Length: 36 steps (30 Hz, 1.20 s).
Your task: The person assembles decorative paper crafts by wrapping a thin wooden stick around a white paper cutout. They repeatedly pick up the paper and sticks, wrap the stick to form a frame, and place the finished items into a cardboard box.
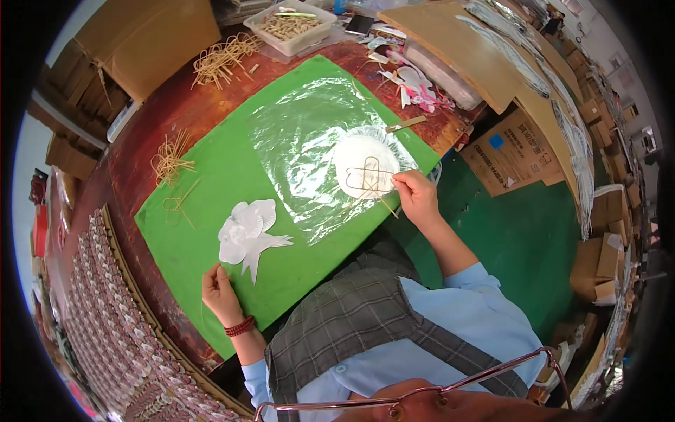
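My right hand (416, 199) pinches the edge of a bent, looped thin tan frame (371, 166), which looks like cane or wire. This frame lies over a round white disc (344, 156) on a clear plastic sheet (285, 144). At the lower left, my left hand (221, 294) has curled fingers, their tips close to the edge of a white paper flower ornament (242, 231) with pointed tails. Whether those fingers grip anything is hard to make out. Both the sheet and the ornament rest on a green board (211, 179).
More looped tan frames (225, 60) lie in a heap at the back, with another bundle (171, 160) at the left. Behind the board stands a white tub (290, 32) of small wooden pieces. A flat stick (406, 124) touches the sheet's far right. Cardboard boxes (510, 151) stand right.
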Available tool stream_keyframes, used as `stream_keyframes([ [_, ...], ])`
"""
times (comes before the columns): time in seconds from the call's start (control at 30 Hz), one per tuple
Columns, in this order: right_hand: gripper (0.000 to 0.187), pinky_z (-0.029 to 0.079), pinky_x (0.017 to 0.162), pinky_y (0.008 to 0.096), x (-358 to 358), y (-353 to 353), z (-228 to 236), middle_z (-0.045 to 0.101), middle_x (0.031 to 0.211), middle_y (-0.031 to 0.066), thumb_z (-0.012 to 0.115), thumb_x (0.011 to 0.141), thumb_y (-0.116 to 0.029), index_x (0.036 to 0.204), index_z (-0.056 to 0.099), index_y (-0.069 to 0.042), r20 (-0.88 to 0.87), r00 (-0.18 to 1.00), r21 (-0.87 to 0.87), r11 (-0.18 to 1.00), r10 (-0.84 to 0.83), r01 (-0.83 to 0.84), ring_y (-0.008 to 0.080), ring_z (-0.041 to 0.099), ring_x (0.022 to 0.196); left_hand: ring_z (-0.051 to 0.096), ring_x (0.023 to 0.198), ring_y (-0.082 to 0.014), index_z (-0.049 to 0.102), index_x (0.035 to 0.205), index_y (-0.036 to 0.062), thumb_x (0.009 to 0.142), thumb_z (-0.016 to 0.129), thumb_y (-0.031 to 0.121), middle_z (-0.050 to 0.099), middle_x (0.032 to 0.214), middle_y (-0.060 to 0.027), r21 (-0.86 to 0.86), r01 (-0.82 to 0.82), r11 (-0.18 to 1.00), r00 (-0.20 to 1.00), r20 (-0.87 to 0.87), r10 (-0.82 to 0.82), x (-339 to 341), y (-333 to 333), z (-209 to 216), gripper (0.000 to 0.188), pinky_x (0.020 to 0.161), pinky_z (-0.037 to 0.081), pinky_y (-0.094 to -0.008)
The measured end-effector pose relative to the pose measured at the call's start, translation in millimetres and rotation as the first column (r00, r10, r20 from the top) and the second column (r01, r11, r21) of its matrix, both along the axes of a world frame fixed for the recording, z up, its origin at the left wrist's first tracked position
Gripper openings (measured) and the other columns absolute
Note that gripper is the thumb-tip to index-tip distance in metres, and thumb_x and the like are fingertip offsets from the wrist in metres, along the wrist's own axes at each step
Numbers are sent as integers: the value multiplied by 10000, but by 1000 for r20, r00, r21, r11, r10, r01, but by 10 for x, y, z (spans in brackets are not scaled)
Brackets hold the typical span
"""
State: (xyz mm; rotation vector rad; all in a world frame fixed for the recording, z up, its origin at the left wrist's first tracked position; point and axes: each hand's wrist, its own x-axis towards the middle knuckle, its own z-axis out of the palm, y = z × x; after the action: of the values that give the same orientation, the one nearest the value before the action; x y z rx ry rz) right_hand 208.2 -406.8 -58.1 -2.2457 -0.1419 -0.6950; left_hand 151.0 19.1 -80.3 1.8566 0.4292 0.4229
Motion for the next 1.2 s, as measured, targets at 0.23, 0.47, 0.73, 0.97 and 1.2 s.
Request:
stream_keyframes([
  [0.23, 56, 501, 622, 331, -71, -24, -105, 642, 795, 128, 664, 814, -19, 863, 640, -4, 20, 999, -6, 999, -49, 49, 281, 637, 709, 476, 633, -45, 652, 962, -27, 926, 627, 137, 604, 776, -2, 42, -17, 999, 1000, -6, 17, 57, 34, -21, 170, 570, 401, -195],
  [0.47, 56, 497, 609, 337, -66, -39, -180, 634, 780, 118, 666, 807, -25, 855, 641, -11, -5, 999, -29, 999, -38, 38, 282, 633, 700, 462, 627, -45, 649, 952, -30, 922, 631, 135, 593, 770, 2, 17, -20, 1000, 1000, 2, 20, 79, 50, -54, 169, 565, 389, -194],
  [0.73, 53, 493, 605, 340, -52, -44, -199, 632, 777, 114, 667, 806, -28, 847, 638, -11, -17, 999, -52, 998, -37, 36, 282, 631, 696, 433, 618, -35, 643, 943, -29, 917, 637, 127, 564, 748, 22, 18, -18, 1000, 1000, 20, 17, 84, 22, -21, 158, 553, 356, -185],
  [0.97, 51, 484, 603, 318, -98, -39, -170, 623, 767, 120, 659, 812, -7, 859, 640, -5, 20, 998, 24, 998, -59, 58, 269, 624, 682, 421, 621, -31, 642, 942, -29, 916, 639, 124, 555, 746, 31, 6, -18, 1000, 1000, 13, 18, 77, 13, -23, 155, 553, 346, -183],
  [1.2, 49, 489, 607, 322, -105, -13, -125, 624, 763, 118, 659, 807, -8, 851, 637, -9, 44, 996, 46, 996, -79, 77, 273, 629, 688, 425, 639, -35, 641, 946, -35, 914, 640, 122, 561, 763, 25, 21, -11, 1000, 1000, 20, 11, 82, 46, -57, 160, 566, 355, -190],
])
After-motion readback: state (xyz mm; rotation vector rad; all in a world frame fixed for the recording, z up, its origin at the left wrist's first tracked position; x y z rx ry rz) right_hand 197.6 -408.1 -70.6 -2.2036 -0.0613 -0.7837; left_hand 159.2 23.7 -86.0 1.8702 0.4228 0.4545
